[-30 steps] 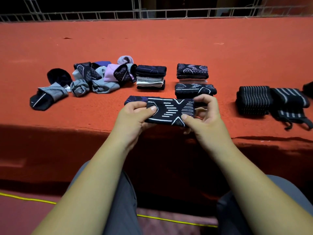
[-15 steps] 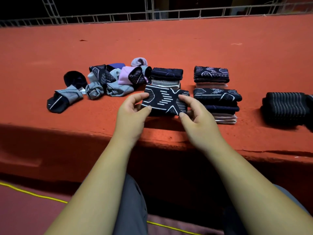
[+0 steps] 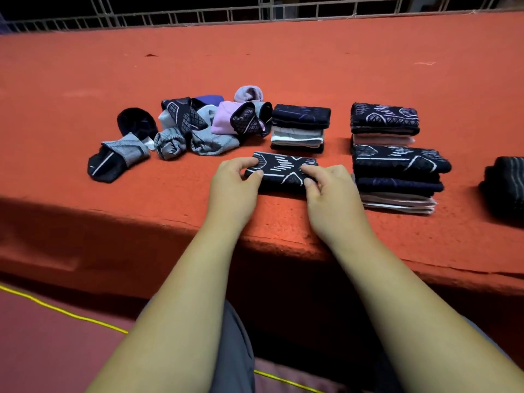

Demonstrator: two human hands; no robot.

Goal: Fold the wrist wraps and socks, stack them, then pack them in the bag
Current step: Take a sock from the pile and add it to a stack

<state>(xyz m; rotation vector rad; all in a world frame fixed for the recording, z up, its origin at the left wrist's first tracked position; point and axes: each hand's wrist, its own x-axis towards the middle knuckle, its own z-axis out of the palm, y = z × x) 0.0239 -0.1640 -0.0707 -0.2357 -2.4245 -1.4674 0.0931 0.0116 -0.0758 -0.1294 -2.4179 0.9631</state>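
Lying on the red ledge, close to its front edge: one folded sock, black with a white line pattern. All places below are given from this folded sock.

- Left hand: at the sock's left end, thumb and curled fingers pinching the fabric.
- Right hand: at the sock's right end, thumb and curled fingers pinching the fabric likewise.
- Mixed stack: just behind the sock, dark piece on top, pale and grey pieces under it.
- Tall stack: just beside the sock on its right, patterned black piece on top, navy and pale pieces below.
- Far stack: behind and to the right, patterned black over pink.
- Loose socks: behind and to the left, an unfolded heap in grey, lilac, purple and black.
- Wrist wraps: well to the right, dark with thin stripes, cut off by the frame edge.
- Metal railing: far behind.
- Yellow cord: below and to the left, on the floor.
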